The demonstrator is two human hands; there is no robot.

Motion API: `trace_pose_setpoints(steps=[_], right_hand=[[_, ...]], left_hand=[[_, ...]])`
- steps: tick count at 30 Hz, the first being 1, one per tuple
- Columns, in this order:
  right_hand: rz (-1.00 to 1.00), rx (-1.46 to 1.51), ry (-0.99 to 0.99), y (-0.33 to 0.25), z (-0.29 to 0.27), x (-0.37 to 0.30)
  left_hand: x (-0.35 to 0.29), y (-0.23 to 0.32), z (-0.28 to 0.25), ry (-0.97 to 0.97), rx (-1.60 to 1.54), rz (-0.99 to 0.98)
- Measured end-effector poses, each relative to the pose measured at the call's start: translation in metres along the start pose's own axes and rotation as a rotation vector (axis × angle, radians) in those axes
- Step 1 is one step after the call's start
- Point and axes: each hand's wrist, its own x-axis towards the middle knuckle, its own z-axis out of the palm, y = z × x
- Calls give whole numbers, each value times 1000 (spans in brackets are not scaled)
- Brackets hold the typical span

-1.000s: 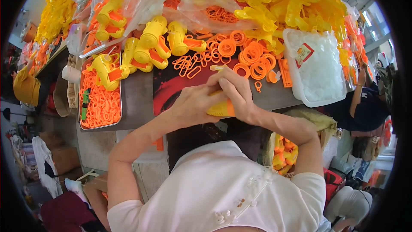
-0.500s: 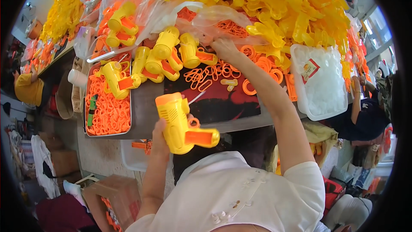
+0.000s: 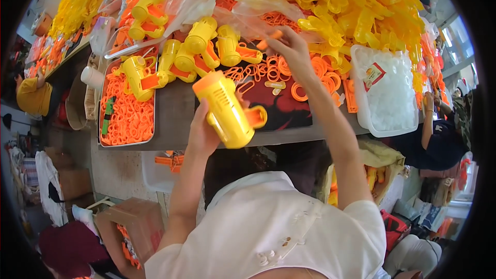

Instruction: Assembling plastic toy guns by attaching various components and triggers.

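My left hand (image 3: 203, 126) is wrapped round a yellow toy gun body (image 3: 225, 111), whose orange-rimmed end tilts up to the left and whose handle points right. Above the table, my right hand (image 3: 293, 51) pinches a small orange plastic piece (image 3: 270, 40); its exact kind is too small to tell. Several similar yellow bodies with orange handles, such as one toy gun body (image 3: 229, 46), stand just beyond. Below my right hand lie orange oval links (image 3: 247, 76) and orange rings (image 3: 299, 92).
A tray of small orange parts (image 3: 129, 119) sits at the left with a green tool (image 3: 107, 115) on it. At the right stands a white tub (image 3: 387, 132) of clear pieces. A yellow heap of parts (image 3: 351, 5) covers the back. Other people (image 3: 35, 95) work at both sides.
My right hand has drawn back from the clear bag toward me, now with an orange piece in its fingers. The left hand has raised and turned the yellow toy gun body.
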Motion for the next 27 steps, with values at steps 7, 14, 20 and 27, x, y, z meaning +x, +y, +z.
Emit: trace_pose_setpoints(steps=[7, 14, 20, 27], right_hand=[[209, 571, 193, -51, 47, -133], [266, 615, 375, -37, 66, -146], [299, 544, 363, -31, 61, -149], [182, 165, 340, -23, 65, -154]], left_hand=[[40, -32, 33, 191, 330, 290], [46, -64, 20, 268, 590, 510], [39, -59, 33, 260, 581, 508], [40, -61, 30, 319, 609, 495]])
